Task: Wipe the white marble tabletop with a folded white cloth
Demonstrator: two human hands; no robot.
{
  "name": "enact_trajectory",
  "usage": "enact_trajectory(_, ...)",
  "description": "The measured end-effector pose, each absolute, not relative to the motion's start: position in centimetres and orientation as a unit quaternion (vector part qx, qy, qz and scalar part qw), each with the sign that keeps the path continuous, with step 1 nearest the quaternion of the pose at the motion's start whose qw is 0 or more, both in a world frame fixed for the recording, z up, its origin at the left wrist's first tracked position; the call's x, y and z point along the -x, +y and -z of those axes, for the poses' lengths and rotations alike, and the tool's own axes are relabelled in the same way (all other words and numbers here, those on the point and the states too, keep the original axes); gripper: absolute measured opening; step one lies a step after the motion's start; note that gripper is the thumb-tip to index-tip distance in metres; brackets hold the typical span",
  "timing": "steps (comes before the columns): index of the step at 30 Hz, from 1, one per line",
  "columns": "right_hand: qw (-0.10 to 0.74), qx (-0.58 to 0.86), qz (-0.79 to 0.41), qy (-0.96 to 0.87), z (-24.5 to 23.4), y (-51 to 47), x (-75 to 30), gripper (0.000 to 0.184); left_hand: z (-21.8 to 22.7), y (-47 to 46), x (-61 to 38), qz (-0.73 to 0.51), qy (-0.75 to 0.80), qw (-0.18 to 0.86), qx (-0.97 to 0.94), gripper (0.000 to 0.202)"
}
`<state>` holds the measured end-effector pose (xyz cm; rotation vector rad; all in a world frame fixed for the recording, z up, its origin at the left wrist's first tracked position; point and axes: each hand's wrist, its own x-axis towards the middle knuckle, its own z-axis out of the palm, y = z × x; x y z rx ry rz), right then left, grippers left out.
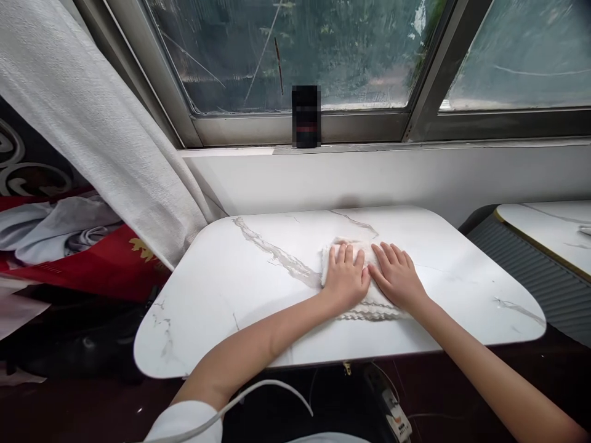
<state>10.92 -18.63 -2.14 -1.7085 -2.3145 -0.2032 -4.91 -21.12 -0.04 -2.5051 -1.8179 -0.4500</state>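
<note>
A folded white cloth (pixel 373 307) with a wavy edge lies on the white marble-patterned tabletop (pixel 194 295), right of its middle. My left hand (pixel 345 280) rests flat on the cloth's left part, fingers stretched toward the window. Beside it, my right hand (pixel 398 277) presses on the cloth's right part, its fingers also extended. The two thumbs almost meet, and the palms hide much of the cloth.
Beyond the table are a white wall and a window (pixel 295 55). A pale curtain (pixel 115 141) hangs at the left, near a red bag (pixel 106 264) with clothes. Another marble-patterned table (pixel 554 224) stands at right. A white cable (pixel 268 383) crosses below my left arm.
</note>
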Motion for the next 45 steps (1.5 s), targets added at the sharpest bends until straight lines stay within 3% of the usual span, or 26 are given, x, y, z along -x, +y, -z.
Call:
enact_trajectory(14, 0.136, 0.564, 0.081, -0.81, 2.5, -25.8, -8.7, 0.064, 0.2, -28.0, 7.3, 0.133, -0.566, 0.03, 0.813, 0.054)
enact_trajectory(24, 0.104, 0.508, 0.056, -0.853, 1.3, -25.3, -4.8, 0.063, 0.1, -29.2, 10.9, 0.131, -0.595, 0.042, 0.792, 0.051)
enact_trajectory(45, 0.143, 0.533, 0.012, -0.834, 0.5, -12.9, 2.4, 0.055, 0.0, -16.7, 15.9, 0.158, -0.665, -0.011, 0.73, 0.049)
